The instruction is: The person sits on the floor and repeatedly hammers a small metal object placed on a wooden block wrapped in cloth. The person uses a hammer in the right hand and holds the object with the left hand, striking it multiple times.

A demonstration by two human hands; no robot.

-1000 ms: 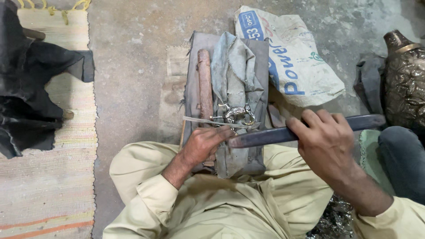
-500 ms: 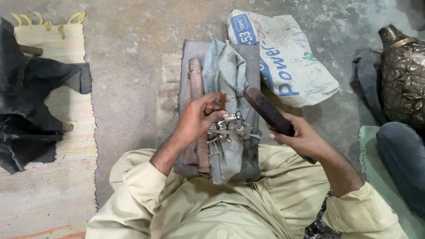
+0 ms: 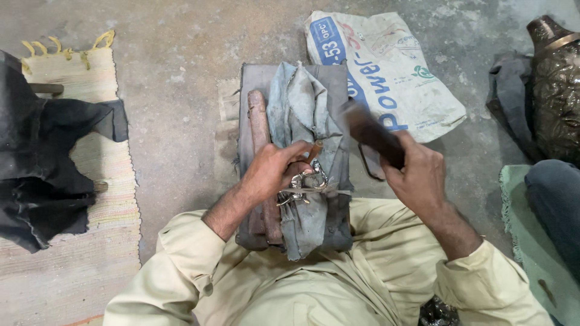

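Observation:
My left hand (image 3: 275,172) grips a short brown punch-like tool (image 3: 315,149) and presses it against a small shiny metal piece (image 3: 305,181). That piece rests on a grey cloth (image 3: 305,115) draped over a grey block (image 3: 254,78) between my knees. My right hand (image 3: 417,175) holds a long dark bar (image 3: 368,130), raised and blurred, up and to the right of the metal piece. A worn wooden rod (image 3: 258,121) lies along the block's left side, partly under my left hand.
A printed white sack (image 3: 386,72) lies on the concrete floor behind the block. A dark embossed metal vessel (image 3: 559,90) stands at the right edge. Black cloth (image 3: 42,157) sits on a woven mat (image 3: 78,241) at left. Another person's dark-trousered leg (image 3: 556,205) is at right.
My left hand moved from the block's near edge onto the metal piece with the punch. My right hand swung the dark bar from lying level to raised above the block.

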